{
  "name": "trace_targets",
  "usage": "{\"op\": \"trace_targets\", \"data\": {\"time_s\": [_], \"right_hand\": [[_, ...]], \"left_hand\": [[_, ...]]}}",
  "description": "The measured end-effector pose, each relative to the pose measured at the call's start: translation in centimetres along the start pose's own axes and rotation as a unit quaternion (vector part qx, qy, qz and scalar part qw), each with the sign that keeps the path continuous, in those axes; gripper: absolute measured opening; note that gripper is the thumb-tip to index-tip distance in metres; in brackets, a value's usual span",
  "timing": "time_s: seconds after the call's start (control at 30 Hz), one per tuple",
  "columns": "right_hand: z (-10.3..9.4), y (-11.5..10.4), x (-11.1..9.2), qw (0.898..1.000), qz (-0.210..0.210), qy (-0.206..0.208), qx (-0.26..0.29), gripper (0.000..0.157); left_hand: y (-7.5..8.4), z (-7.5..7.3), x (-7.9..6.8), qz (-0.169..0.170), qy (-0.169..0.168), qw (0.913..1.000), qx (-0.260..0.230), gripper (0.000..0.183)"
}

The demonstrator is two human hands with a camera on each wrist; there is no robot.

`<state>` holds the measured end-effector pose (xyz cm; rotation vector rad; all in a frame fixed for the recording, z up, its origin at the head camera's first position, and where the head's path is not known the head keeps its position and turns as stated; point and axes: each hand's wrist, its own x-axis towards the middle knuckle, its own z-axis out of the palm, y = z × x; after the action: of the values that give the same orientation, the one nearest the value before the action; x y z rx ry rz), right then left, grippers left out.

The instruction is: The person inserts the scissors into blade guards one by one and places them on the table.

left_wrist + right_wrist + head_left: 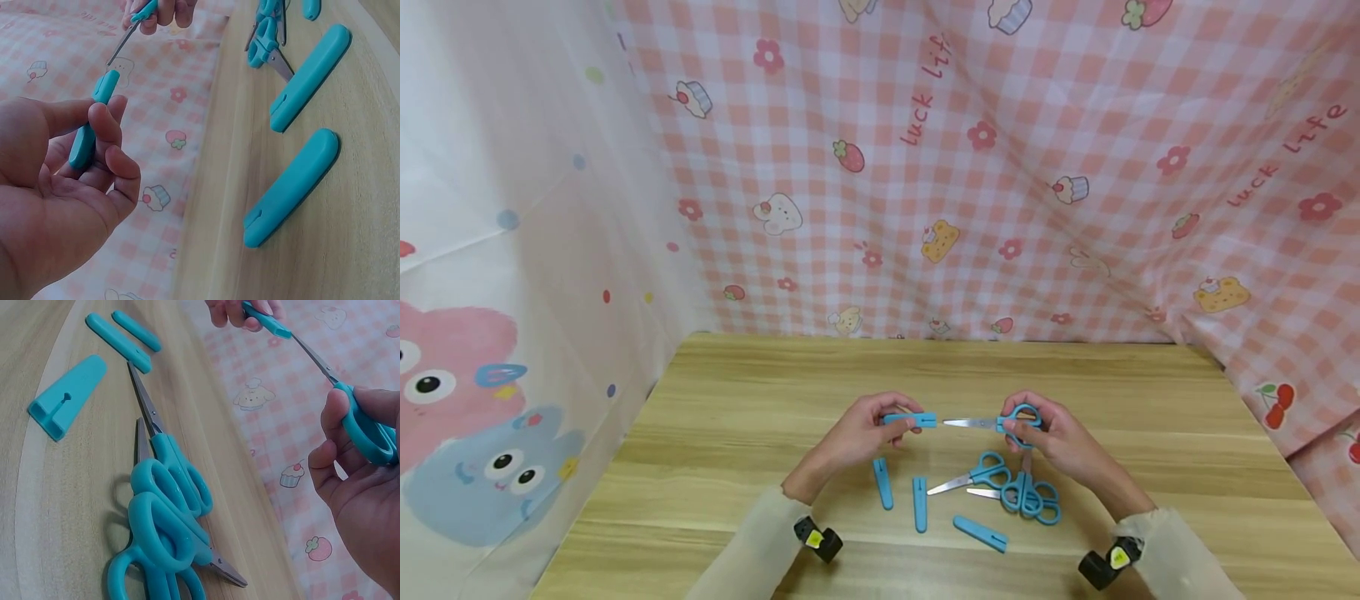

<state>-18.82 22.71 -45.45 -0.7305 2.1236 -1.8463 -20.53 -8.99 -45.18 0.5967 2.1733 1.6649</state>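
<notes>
My left hand [857, 433] pinches a blue scissors cover [928, 420] between thumb and fingers, its slotted end facing right. In my right hand [1060, 433] is a pair of scissors [966, 423], gripped by the blue handles with the closed blades pointing left. The blade tip sits just short of the cover's open end, the two roughly in line. Both are held above the table, as the left wrist view also shows with the cover [82, 147] and the scissors blade [122, 45].
On the wooden table [760, 375], three more blue covers lie apart: one cover [883, 483] at left, another cover [920, 505] beside it, a third cover [981, 533] nearer. Several blue-handled scissors [164, 531] overlap in a pile below my right hand. A checked cloth [880, 208] hangs behind.
</notes>
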Motion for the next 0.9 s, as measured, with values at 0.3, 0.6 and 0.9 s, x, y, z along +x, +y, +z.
{"op": "trace_targets", "data": {"time_s": [0.3, 0.6, 0.9], "right_hand": [[0.25, 0.04, 0.15, 1.000, 0.015, 0.005, -0.003, 0.016], [0.39, 0.16, 0.26, 1.000, 0.019, 0.000, -0.008, 0.017], [0.66, 0.07, 0.41, 1.000, 0.020, 0.000, -0.009, 0.017]], "left_hand": [[0.10, 0.14, 0.05, -0.005, -0.008, 1.0000, -0.003, 0.018], [0.03, 0.14, 0.05, -0.005, -0.004, 1.0000, -0.001, 0.018], [0.19, 0.14, -0.11, 0.001, -0.009, 0.9999, -0.006, 0.018]]}}
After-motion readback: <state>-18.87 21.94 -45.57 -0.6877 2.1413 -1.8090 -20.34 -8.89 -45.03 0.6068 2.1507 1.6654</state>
